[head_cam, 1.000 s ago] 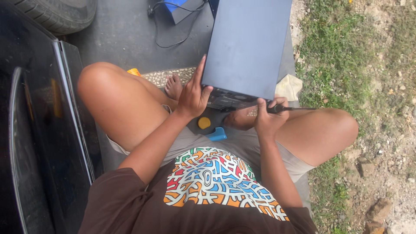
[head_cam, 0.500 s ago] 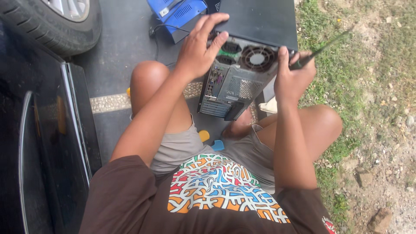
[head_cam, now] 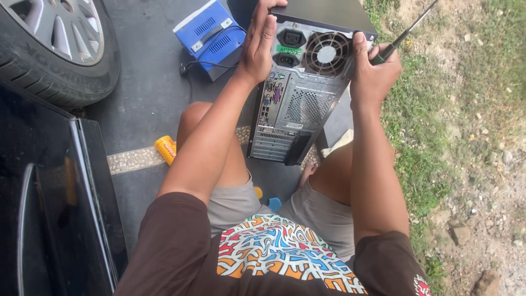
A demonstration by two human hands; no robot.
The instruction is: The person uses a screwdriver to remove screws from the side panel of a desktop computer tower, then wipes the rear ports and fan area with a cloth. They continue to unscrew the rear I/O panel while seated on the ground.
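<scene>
Against grey metal computer tower (head_cam: 307, 93): left hand (head_cam: 260, 44) flat, fingers apart; right hand (head_cam: 375, 71) clamped on slim black screwdriver (head_cam: 405, 34).

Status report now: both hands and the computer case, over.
Left hand flat on computer case rear edge. Right hand grips screwdriver, thumb on case. Nothing blocking the rear panel.
</scene>
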